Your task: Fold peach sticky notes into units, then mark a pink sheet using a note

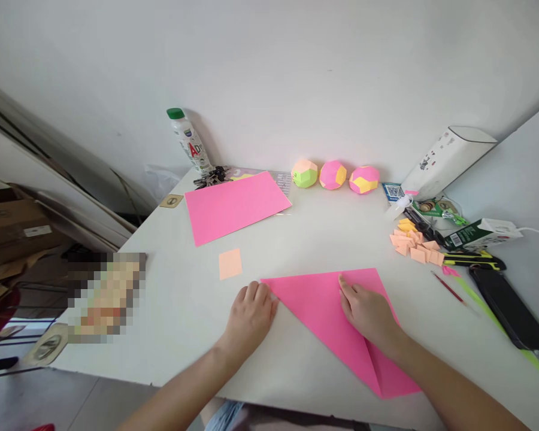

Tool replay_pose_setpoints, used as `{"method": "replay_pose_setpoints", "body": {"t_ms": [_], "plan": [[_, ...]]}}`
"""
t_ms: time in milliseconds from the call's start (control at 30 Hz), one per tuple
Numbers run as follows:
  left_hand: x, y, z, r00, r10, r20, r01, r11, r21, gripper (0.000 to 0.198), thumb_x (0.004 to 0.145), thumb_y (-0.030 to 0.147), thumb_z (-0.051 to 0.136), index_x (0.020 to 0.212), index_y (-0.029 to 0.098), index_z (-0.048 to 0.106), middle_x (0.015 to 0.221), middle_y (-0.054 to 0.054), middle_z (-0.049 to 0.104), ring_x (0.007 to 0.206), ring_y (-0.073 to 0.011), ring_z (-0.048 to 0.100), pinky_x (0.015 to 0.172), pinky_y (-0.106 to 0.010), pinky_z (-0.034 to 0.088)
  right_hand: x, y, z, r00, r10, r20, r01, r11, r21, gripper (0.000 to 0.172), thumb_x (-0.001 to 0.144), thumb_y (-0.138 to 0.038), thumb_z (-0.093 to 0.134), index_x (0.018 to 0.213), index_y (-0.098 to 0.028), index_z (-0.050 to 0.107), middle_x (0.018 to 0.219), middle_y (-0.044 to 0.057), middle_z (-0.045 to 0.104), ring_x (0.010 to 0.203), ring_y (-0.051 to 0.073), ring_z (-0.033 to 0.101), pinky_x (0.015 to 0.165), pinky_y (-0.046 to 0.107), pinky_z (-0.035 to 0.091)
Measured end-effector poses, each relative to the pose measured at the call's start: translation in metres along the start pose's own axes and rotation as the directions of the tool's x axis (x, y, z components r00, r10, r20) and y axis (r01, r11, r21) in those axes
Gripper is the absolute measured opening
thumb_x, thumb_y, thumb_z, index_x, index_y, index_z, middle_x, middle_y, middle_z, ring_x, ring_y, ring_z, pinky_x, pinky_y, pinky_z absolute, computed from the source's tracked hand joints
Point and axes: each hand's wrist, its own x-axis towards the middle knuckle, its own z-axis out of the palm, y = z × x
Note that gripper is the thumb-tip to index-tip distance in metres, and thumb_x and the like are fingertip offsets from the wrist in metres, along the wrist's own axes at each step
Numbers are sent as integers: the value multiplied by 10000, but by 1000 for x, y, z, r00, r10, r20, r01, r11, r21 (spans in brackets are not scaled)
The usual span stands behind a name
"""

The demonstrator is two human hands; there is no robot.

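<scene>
A large sheet of pink paper (317, 308) lies on the table in front of me, folded over diagonally, with a flap slightly raised near its lower right part. My left hand (251, 311) is closed at the sheet's left corner, fingers curled over the tip. On the upper edge of the same sheet, my right hand (368, 311) presses with its index finger stretched out; the thumb lies apart below it and the other fingers are partly hidden. A small peach paper square (230, 264) lies beyond my left hand.
Another pink sheet (236, 206) lies farther back, near keys (212, 178) and a white bottle (189, 140). Paper balls (333, 175) line the wall. At right are small folded peach papers (417, 245), a thin red stick (448, 286), a cutter (474, 260) and a black case (509, 305).
</scene>
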Motion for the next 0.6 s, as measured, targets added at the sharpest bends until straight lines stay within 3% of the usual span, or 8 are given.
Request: {"method": "replay_pose_setpoints", "body": {"t_ms": [200,367,600], "plan": [[0,15,-10,962,273,-2,-263,929,-262,215,841,96,503,639,140,564,746,-60,512,723,-203,471,600,-336,418,1,-1,-3,1000,9,27,-9,1000,10,444,919,-202,357,1313,-121,546,597,34,565,436,127,454,408,255,190],[-2,27,-15,940,340,-10,-326,892,-315,109,809,77,541,719,132,569,815,-70,514,794,-222,456,656,-367,403,2,-3,-8,997,19,80,-20,1000,11,448,921,-190,373,1341,-117,510,628,41,594,467,143,505,410,259,226],[1,54,-19,819,571,-64,-532,712,-459,224,833,85,529,622,149,491,794,-41,485,741,-186,411,623,-346,314,2,-6,-13,990,41,135,-41,999,-4,448,943,-217,369,1366,-118,477,722,71,642,535,178,579,432,273,294]]}}
